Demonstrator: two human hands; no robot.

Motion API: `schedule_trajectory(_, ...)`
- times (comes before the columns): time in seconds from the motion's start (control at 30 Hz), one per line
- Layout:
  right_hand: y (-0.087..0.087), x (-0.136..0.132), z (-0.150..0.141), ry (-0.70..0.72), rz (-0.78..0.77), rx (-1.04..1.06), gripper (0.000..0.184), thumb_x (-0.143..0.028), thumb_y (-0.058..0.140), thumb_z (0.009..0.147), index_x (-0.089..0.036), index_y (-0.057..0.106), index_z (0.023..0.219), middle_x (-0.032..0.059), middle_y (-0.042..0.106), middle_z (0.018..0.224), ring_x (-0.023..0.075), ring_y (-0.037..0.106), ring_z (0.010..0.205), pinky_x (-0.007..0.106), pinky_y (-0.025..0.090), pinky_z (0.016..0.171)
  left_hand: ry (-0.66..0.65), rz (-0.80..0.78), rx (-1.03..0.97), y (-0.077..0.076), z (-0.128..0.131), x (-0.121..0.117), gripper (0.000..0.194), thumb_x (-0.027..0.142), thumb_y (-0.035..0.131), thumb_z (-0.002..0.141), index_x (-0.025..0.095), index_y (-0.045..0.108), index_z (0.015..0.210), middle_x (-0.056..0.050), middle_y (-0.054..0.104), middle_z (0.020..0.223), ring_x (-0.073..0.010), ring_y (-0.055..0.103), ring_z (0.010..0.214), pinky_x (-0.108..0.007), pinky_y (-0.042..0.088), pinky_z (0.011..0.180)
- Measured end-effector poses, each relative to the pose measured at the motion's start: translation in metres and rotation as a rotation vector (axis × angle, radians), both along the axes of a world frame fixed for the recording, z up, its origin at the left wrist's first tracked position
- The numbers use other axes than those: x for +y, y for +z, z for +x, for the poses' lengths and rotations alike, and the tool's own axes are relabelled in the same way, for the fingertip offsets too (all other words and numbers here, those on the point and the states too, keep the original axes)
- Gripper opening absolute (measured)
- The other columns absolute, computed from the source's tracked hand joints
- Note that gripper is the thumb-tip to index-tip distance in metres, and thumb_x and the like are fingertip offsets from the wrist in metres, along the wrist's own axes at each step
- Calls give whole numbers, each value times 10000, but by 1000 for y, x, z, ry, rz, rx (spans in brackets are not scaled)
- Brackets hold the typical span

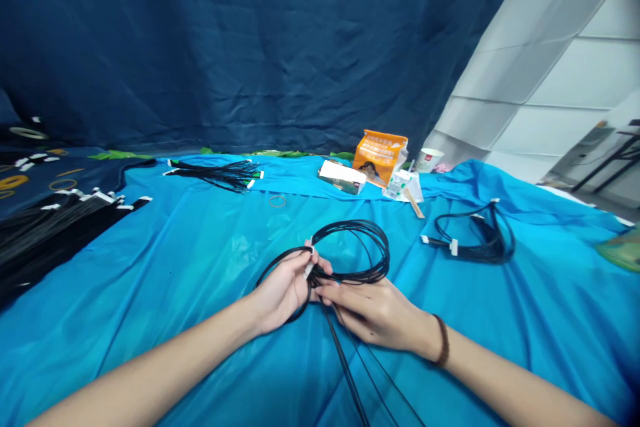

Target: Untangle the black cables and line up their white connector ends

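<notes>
A bundle of thin black cables (pixel 373 250) is looped in front of me, with one larger coil to the right and a smaller loop to the left. My left hand (pixel 287 287) is closed around the bundle where the loops meet, beside a white connector or tag. Close against it, my right hand (pixel 377 310) pinches the cables just below that spot. A dark bracelet circles the right wrist. Several loose cable ends hang down from between the hands toward the bottom edge. The fingertips partly cover the gripped strands.
Another coiled cable bundle (pixel 485 247) lies at the right on the blue cloth (pixel 200 313). Straight cables lie at the far middle-left (pixel 220 175) and in a dark pile (pixel 65 227) at left. An orange bag (pixel 379 157), a small box (pixel 343 177) and a paper cup (pixel 426 161) stand at the back.
</notes>
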State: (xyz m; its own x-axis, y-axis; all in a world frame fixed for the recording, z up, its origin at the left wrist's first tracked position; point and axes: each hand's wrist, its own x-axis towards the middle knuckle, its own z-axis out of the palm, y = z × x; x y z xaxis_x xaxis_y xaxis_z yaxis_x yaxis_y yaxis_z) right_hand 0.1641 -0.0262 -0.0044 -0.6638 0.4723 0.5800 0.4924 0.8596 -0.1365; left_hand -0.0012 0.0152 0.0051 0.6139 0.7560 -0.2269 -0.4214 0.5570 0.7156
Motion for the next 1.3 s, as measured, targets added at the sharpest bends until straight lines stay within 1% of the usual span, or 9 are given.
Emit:
schedule_trajectory(0.23, -1, 1, 1, 4, 4, 1, 314, -100, 432, 822, -153, 466, 1129, 43, 653, 940, 124, 619, 854, 227, 492, 781, 1, -8, 13, 2, 0, -1, 191, 213, 373, 827, 153, 461, 668, -32, 563, 701, -137, 564, 536, -265, 463, 450)
schedule_trajectory(0.3, -1, 0, 1, 5, 6, -2, 311, -100, 433, 821, -152, 469, 1126, 44, 653, 938, 125, 618, 857, 227, 493, 781, 6, -8, 21, 2, 0, -1, 183, 211, 380, 822, 153, 461, 668, -36, 567, 720, -142, 571, 550, -269, 468, 452)
schedule_trajectory(0.43, -1, -1, 1, 6, -4, -9, 310, -98, 431, 820, -143, 476, 1123, 48, 654, 924, 124, 617, 855, 222, 492, 779, -1, -3, 18, 1, 0, -1, 162, 219, 401, 814, 156, 467, 680, -28, 558, 686, -140, 566, 538, -265, 469, 446)
schedule_trajectory(0.57, -1, -2, 1, 11, 0, -9, 313, -95, 430, 820, -142, 475, 1126, 47, 652, 934, 122, 617, 853, 218, 492, 777, -1, -3, 20, 1, 0, -1, 170, 211, 388, 818, 151, 467, 680, -36, 568, 711, -144, 575, 553, -262, 471, 444)
schedule_trajectory(0.73, -1, -2, 0, 7, -8, -20, 317, -104, 420, 828, -145, 468, 1138, 49, 649, 936, 118, 614, 851, 216, 490, 772, -3, 4, 8, 0, 0, -1, 184, 199, 369, 829, 148, 473, 686, -29, 566, 676, -127, 555, 518, -262, 472, 440)
schedule_trajectory(0.93, -3, -2, 0, -4, -8, -40, 309, -110, 426, 830, -143, 471, 1133, 48, 652, 925, 124, 617, 847, 221, 492, 769, -11, 14, -9, -1, 0, 0, 168, 189, 390, 818, 147, 476, 680, -33, 573, 689, -131, 561, 519, -267, 475, 436)
schedule_trajectory(1.13, -3, -3, 1, -11, 19, -57, 292, -125, 428, 833, -142, 480, 1120, 53, 652, 927, 134, 620, 845, 242, 493, 776, -17, 28, -17, -4, -1, 0, 158, 201, 394, 817, 147, 484, 697, -31, 570, 694, -137, 567, 540, -269, 481, 437)
schedule_trajectory(1.3, -2, -4, 0, -3, 26, -64, 302, -122, 418, 836, -135, 473, 1132, 53, 653, 912, 126, 621, 828, 233, 496, 753, -22, 29, -15, -4, -1, 0, 155, 205, 394, 817, 151, 485, 704, -28, 568, 694, -139, 569, 537, -269, 478, 432)
